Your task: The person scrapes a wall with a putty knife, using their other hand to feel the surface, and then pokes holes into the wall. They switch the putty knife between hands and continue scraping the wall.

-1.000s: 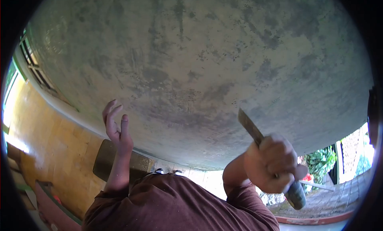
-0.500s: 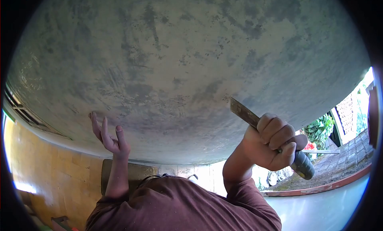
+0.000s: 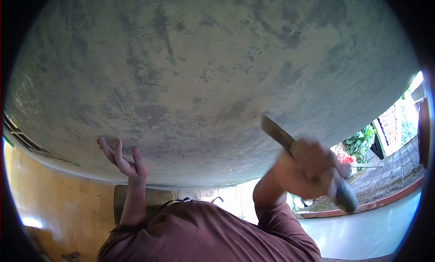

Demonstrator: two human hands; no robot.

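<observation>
A patchy grey-white wall (image 3: pixel 195 72) with dark blotches and scratch marks fills most of the view. My right hand (image 3: pixel 308 167), blurred by motion, is wrapped round a flat-bladed scraper (image 3: pixel 277 133) with a dark handle. Its blade points up and left, the slanted tip overlapping the wall surface in this view. On the left, my left hand (image 3: pixel 124 160) is raised with its fingers apart, the fingertips right at the wall and nothing held.
Yellowish floor tiles (image 3: pixel 68 189) lie at the lower left, near a vent-like frame (image 3: pixel 31 139). Behind my maroon shirt (image 3: pixel 204 235) is a dark seat-like panel (image 3: pixel 156 201). To the right are a red-edged ledge (image 3: pixel 371 203), green plants (image 3: pixel 360 142) and red flowers (image 3: pixel 346 158).
My right hand has turned from sharp to blurred, and the scraper has shifted slightly down. The left hand keeps its pose, a little lower in view, as the whole view shifts slightly.
</observation>
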